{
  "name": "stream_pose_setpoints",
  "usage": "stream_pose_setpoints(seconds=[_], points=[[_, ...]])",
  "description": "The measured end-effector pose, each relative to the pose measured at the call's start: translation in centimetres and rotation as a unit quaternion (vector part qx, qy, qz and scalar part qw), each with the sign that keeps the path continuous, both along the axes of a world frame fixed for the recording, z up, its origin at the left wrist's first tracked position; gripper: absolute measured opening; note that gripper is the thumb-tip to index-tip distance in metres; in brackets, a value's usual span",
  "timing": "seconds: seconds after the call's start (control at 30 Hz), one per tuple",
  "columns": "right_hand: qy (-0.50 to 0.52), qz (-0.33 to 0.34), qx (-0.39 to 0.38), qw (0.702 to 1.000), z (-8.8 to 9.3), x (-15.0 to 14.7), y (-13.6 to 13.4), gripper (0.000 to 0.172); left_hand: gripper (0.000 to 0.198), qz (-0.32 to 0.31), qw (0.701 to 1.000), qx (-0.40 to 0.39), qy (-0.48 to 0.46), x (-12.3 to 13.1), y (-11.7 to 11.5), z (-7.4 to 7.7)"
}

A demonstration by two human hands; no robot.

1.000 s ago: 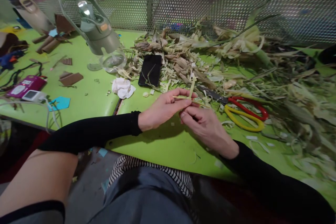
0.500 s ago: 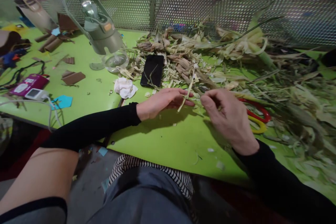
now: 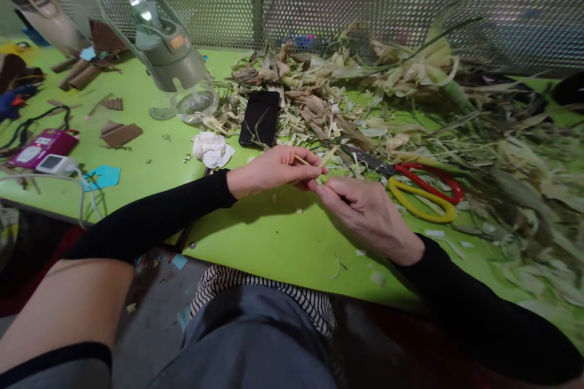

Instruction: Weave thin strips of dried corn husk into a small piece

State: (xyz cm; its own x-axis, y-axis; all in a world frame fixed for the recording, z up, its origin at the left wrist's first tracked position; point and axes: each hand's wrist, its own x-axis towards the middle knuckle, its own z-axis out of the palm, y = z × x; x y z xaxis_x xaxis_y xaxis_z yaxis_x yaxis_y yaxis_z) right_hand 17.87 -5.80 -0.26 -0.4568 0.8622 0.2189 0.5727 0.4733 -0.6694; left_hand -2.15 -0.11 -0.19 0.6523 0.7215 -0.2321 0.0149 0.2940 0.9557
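Between my hands is a thin pale-green strip of corn husk (image 3: 329,158), partly covered by fingers. My left hand (image 3: 278,169) is closed on it, thumb against the fingers, with one end poking out above. The fingertips of my right hand (image 3: 367,209) pinch at the strip right beside the left fingertips; the two hands meet there. Just right of my right hand lie scissors with one red and one yellow handle loop (image 3: 422,206), blades toward the pile. Behind my hands spreads a heap of dried husks and shreds (image 3: 314,103).
A black phone (image 3: 259,118) lies at the heap's left edge, near a crumpled white tissue (image 3: 212,149). A green-grey water bottle (image 3: 176,61) stands behind. Left are cardboard pieces (image 3: 121,135), a magenta device (image 3: 44,149) with a cable, and blue paper (image 3: 103,177). Perforated mesh (image 3: 219,6) borders the green table (image 3: 255,249).
My right hand has moved left and its fingertips have joined my left hand at the strip. My left fingers, stretched out before, are now closed on it. More of the scissors shows.
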Motion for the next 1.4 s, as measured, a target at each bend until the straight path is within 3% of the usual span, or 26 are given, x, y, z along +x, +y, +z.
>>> stream_pose_setpoints(seconds=[0.1, 0.23, 0.33, 0.5, 0.63, 0.73, 0.9, 1.03, 1.17, 1.4], points=[[0.029, -0.053, -0.044, 0.997, -0.2, 0.8, 0.9, 0.051, 0.011, -0.011, 0.999, -0.046, -0.009, -0.2, 0.2, -0.3], [0.075, -0.140, -0.039, 0.987, -0.3, 1.3, 1.7, 0.035, 0.020, -0.059, 0.995, -0.084, -0.016, -0.3, 0.0, -0.2], [0.123, -0.141, -0.071, 0.980, -0.6, 1.1, 1.7, 0.027, 0.022, -0.040, 0.996, -0.077, -0.009, -0.1, -0.3, -0.1], [0.132, -0.149, -0.076, 0.977, -0.5, 1.0, 1.8, 0.024, 0.011, 0.070, 0.997, -0.015, 0.001, 0.1, -0.6, -0.2], [0.105, -0.132, -0.058, 0.984, -0.8, 0.8, 1.8, 0.023, 0.019, 0.041, 0.997, 0.059, 0.034, 0.2, -1.0, -0.3], [0.133, -0.126, -0.030, 0.983, -1.3, 0.6, 1.7, 0.024, 0.024, 0.054, 0.995, 0.083, 0.019, 0.5, -1.4, -0.3], [0.129, -0.135, -0.030, 0.982, -1.3, 0.5, 1.5, 0.021, 0.015, 0.075, 0.987, 0.135, 0.046, 1.1, -1.8, -0.5], [0.121, -0.138, 0.005, 0.983, -1.1, 0.5, 1.5, 0.018, 0.015, 0.038, 0.991, 0.116, 0.061, 1.1, -1.9, -0.8], [0.137, -0.128, -0.014, 0.982, -1.2, 0.4, 1.6, 0.018, 0.019, 0.001, 0.997, 0.065, 0.045, 0.9, -1.9, -1.0], [0.096, -0.140, 0.017, 0.985, -0.5, 0.5, 0.9, 0.029, 0.012, 0.001, 1.000, 0.018, -0.012, 1.0, -2.2, -1.1]])
